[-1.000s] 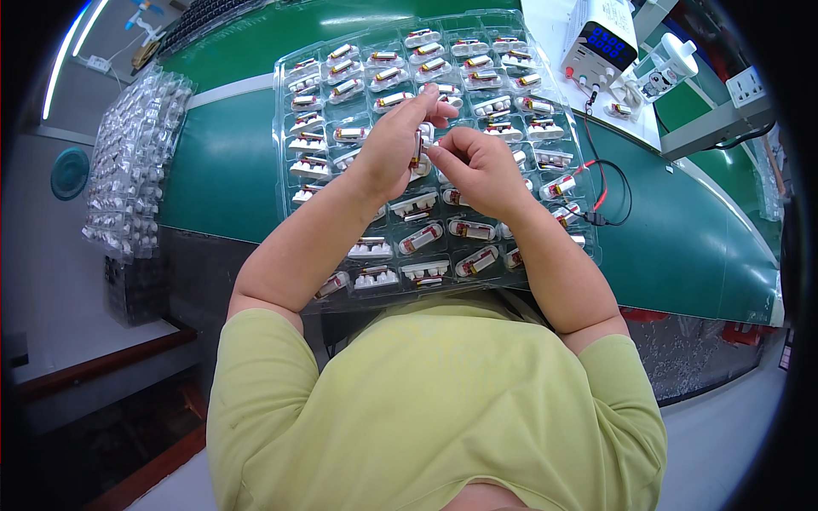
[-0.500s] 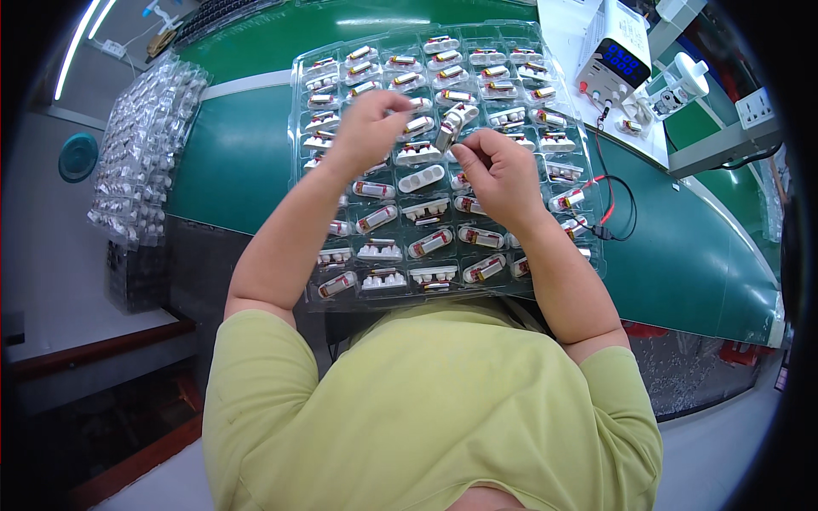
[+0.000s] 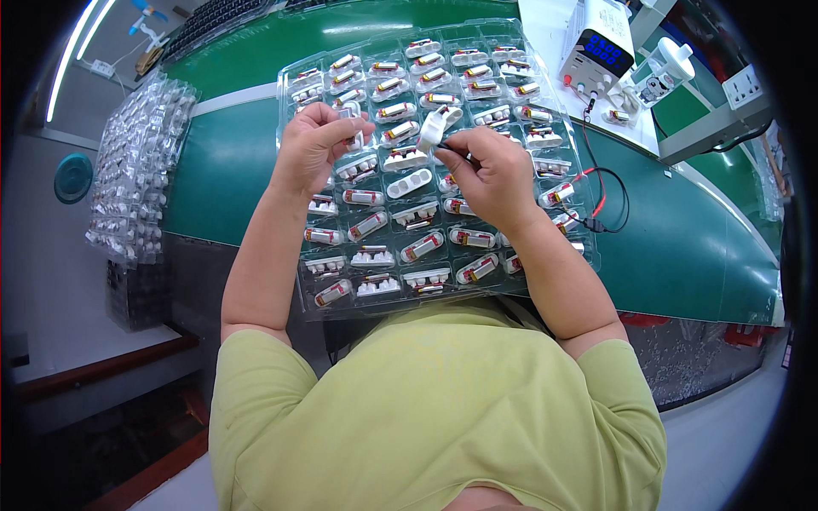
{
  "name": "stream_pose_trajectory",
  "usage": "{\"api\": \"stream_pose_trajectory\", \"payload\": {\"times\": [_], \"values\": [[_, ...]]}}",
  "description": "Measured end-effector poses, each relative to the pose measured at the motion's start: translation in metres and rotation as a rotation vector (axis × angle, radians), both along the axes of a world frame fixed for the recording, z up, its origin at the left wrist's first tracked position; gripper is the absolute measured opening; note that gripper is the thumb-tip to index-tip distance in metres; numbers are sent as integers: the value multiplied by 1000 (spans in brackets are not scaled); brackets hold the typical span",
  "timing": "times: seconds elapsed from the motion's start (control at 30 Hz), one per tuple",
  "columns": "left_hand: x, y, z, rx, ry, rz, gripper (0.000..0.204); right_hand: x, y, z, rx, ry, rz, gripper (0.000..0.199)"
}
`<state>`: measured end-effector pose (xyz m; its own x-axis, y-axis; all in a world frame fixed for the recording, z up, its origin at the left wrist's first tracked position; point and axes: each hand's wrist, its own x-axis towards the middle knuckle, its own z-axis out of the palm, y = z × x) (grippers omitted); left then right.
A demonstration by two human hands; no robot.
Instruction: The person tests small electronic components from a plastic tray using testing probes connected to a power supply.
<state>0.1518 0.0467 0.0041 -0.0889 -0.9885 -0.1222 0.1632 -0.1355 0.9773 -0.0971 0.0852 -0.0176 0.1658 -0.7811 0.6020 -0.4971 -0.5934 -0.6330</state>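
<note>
A clear plastic tray (image 3: 588, 247) lies before me, its pockets filled with several white oval units carrying small silver-and-red battery cells. Over its middle, my right hand (image 3: 494, 175) pinches a white oval unit (image 3: 433, 128), tilted up, with a dark thin piece showing at the fingertips. To the left, my left hand (image 3: 317, 146) has thumb and forefinger closed together above the tray. Small white parts show at these fingertips, but whether they are held or lie in the pocket behind is unclear.
A white power supply (image 3: 596, 55) with a blue display stands at the back right. Its red and black leads (image 3: 601, 200) loop down beside the tray. A white cup (image 3: 666, 72) is next to it. Stacked filled trays (image 3: 141, 166) stand at the left on the green table (image 3: 230, 162).
My left hand has drawn left, away from the right hand. The white unit in my right hand has turned, with its white side now showing. The whole view has shifted slightly.
</note>
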Motion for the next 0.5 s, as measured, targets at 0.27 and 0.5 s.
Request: {"api": "stream_pose_trajectory", "payload": {"times": [0.27, 0.5], "values": [[-37, 15, 9, 183, 70, -335, 68, -6, 0, 5, 384, -70, 100, 17], [-60, 22, -1, -490, -630, -418, 50, -4, -5, -7, 401, -36, 202, 24]]}}
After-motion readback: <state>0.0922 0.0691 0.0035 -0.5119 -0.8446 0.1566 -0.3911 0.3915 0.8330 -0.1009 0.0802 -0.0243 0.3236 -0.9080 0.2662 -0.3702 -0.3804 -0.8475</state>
